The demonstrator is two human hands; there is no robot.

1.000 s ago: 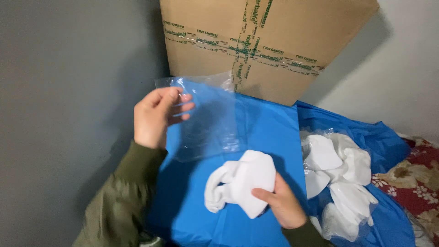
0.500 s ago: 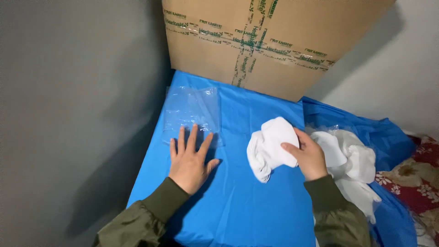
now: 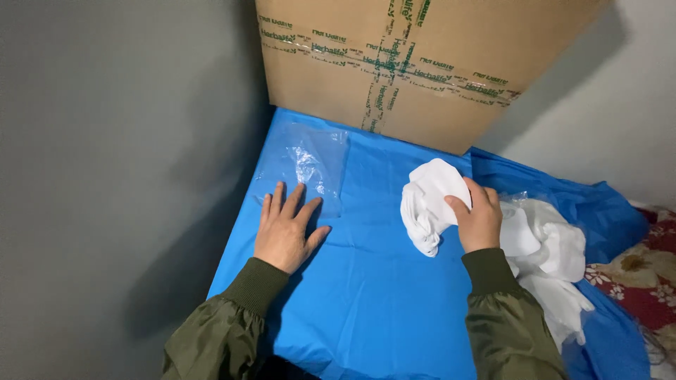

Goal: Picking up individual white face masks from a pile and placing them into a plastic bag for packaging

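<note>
The clear plastic bag (image 3: 310, 163), a second ago lifted, now lies flat near the far left corner of the blue sheet (image 3: 373, 295). The left hand (image 3: 285, 229) presses its edge, fingers spread. The right hand (image 3: 479, 222) grips the folded white cloth (image 3: 429, 200) near the far edge.

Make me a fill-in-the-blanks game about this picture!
1. The left hand lies flat on the ____ sheet.
2. The right hand holds a ____ folded cloth.
3. The fingertips of the left hand touch a clear plastic ____.
4. A cardboard ____ stands behind the sheet.

Missing words: blue, white, bag, box
</note>
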